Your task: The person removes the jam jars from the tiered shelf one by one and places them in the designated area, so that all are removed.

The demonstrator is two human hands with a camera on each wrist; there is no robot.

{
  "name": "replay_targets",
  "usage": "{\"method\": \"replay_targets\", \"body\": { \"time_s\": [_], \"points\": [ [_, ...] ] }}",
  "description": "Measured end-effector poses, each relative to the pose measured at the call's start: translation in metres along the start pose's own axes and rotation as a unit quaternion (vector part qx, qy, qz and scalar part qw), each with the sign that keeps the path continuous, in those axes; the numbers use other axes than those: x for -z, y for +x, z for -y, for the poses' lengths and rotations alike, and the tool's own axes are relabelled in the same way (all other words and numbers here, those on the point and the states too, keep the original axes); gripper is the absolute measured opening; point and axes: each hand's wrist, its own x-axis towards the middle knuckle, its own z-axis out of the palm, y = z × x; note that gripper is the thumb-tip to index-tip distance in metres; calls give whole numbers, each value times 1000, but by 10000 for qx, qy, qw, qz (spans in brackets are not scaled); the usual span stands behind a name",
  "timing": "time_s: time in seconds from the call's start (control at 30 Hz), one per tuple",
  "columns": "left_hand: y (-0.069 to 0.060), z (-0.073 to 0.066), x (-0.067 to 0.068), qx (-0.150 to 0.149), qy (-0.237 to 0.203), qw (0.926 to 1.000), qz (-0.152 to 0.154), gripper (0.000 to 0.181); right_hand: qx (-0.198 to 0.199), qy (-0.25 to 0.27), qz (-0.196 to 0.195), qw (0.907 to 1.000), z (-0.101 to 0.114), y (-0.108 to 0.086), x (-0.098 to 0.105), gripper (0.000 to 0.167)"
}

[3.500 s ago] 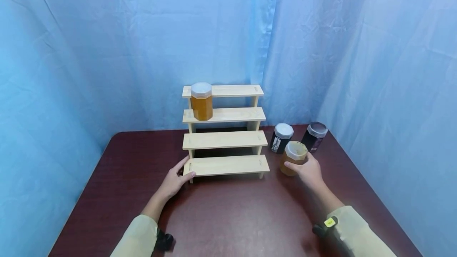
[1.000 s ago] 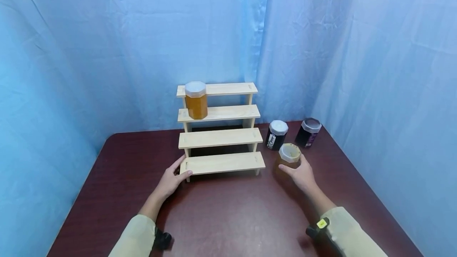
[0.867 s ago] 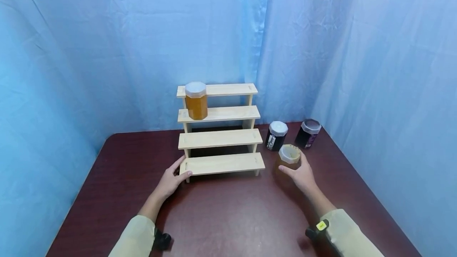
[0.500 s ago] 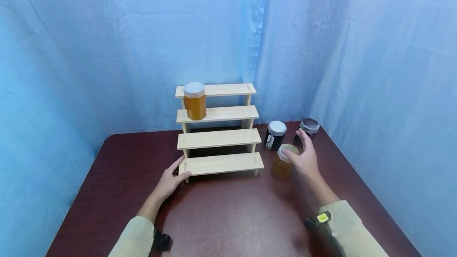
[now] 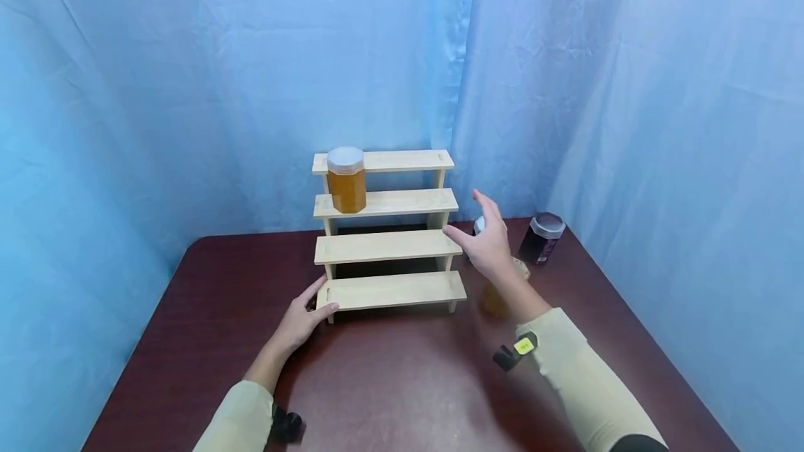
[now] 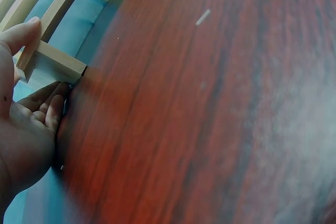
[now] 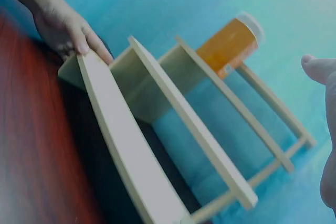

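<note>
My left hand point(image 5: 303, 318) grips the left end of the lowest board of a pale wooden step shelf point(image 5: 388, 248). In the left wrist view its thumb lies against the board, with the other fingers curled below. My right hand point(image 5: 493, 248) is in the air near the shelf's right end, fingers spread and holding nothing. An amber honey jar point(image 5: 347, 190) with a white lid stands upright at the left of the second board from the top. Behind my right forearm, another amber jar point(image 5: 493, 301) is partly hidden on the table.
A dark jar point(image 5: 541, 241) stands at the table's back right. A second dark jar with a white lid point(image 5: 479, 226) is mostly hidden behind my right hand. Blue curtains point(image 5: 251, 89) hang behind and beside the dark red table point(image 5: 389, 382).
My right hand has let go of the amber jar on the table and moved left and up toward the shelf. The left hand has stayed on the shelf's end.
</note>
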Motion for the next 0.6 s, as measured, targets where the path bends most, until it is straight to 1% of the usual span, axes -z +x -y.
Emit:
{"method": "replay_targets", "body": {
  "time_s": [0.13,0.23,0.33,0.43,0.6],
  "points": [
    [11,21,-1,15,29,10000,-55,76,-53,212,285,9994,15,14,-18,87],
    [20,38,-3,-21,43,9999,-137,78,13,463,295,9985,23,24,-31,75],
    [21,42,-2,-62,39,9998,-170,78,183,804,174,9964,30,36,-44,63],
    [21,43,-2,-79,57,9997,-203,78,256,1031,96,9943,35,49,-57,55],
    [20,41,-2,-93,138,9997,-187,78,99,1215,-114,9925,39,66,-74,41]
  ]
}}
